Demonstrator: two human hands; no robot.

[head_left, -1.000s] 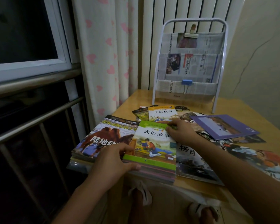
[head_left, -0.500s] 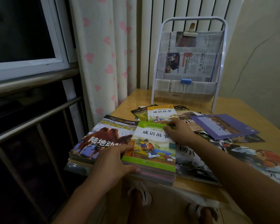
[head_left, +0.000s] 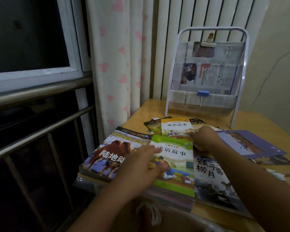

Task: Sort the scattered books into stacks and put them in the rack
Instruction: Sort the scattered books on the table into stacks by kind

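Head view, the only one: the left hand [head_left: 139, 166] has slid from the near edge of the green book [head_left: 174, 166] up onto its cover at the frame's centre, fingers spread flat and holding nothing. The right hand [head_left: 203, 138] has moved further up, off the green book's top corner, its fingers now curled on a loose book beside the orange book [head_left: 176, 127]; blur hides whether it grips. I judge the green stack is squared and another book is being gathered. The camel book [head_left: 110, 154] tops a second stack at lower left. The purple book [head_left: 251, 144] and others lie scattered on the tabletop [head_left: 266, 124]. The rack [head_left: 208, 72], upper right, holds only newspaper lining.
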